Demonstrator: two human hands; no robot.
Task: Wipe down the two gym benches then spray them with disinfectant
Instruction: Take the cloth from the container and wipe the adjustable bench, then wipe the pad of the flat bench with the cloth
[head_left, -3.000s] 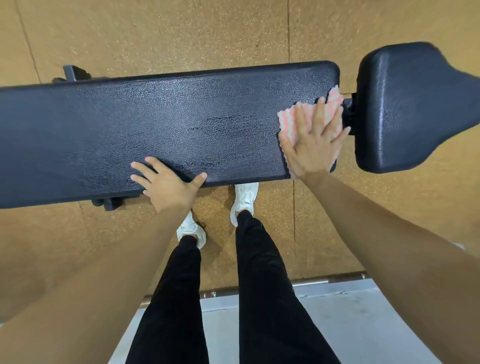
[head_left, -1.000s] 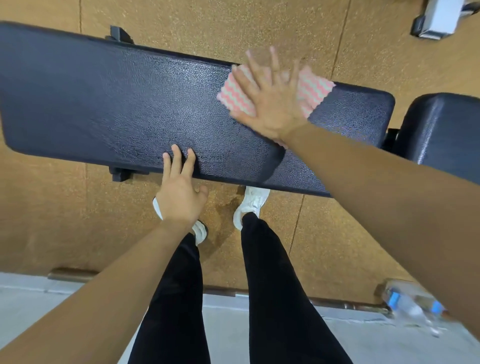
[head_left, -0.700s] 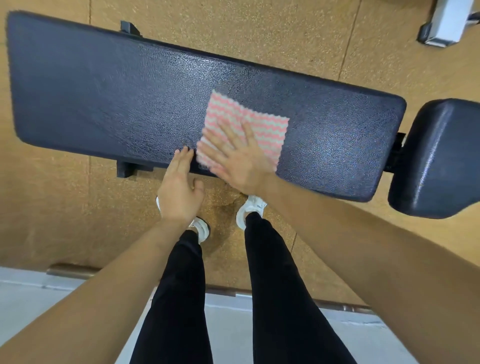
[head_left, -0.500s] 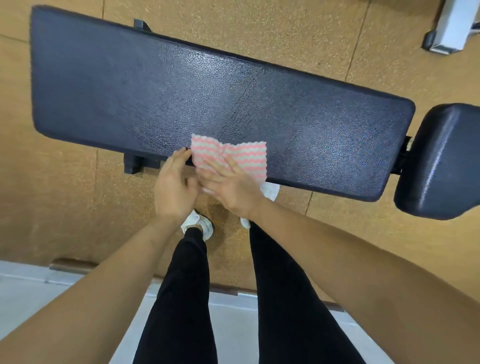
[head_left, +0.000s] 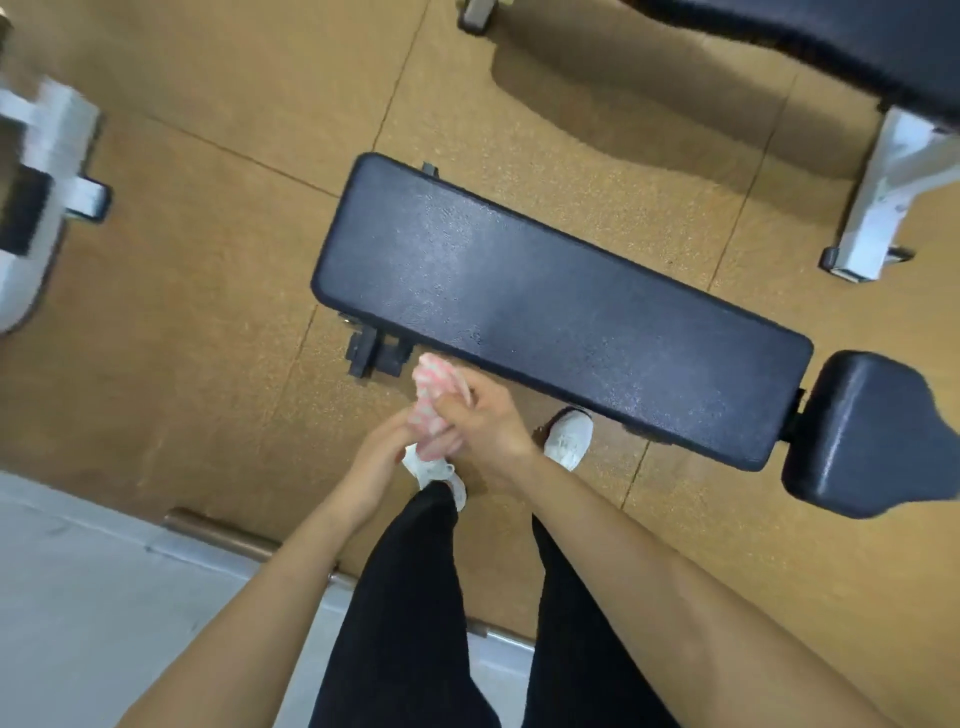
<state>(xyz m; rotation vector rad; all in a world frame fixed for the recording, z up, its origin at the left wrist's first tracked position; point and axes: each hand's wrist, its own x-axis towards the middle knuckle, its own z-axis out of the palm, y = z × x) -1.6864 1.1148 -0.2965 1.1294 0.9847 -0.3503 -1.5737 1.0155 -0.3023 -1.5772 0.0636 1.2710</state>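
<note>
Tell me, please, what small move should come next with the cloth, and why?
Probably carry the cloth to the far bench. Both hands, left and right, bunch it off the near bench, whose pad shines as if wiped; no spray bottle is in view.

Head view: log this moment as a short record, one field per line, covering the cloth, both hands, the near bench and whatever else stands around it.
cloth: pink and white cloth, bunched up, off the bench
left hand: left hand on the cloth's lower part
right hand: right hand closed around the cloth
near bench: long black pad, nothing on it, sheen on its surface
seat pad: separate black pad at its right end
second bench: black pad on a white frame, top right
floor: tan tiles
spray bottle: not in view
</note>
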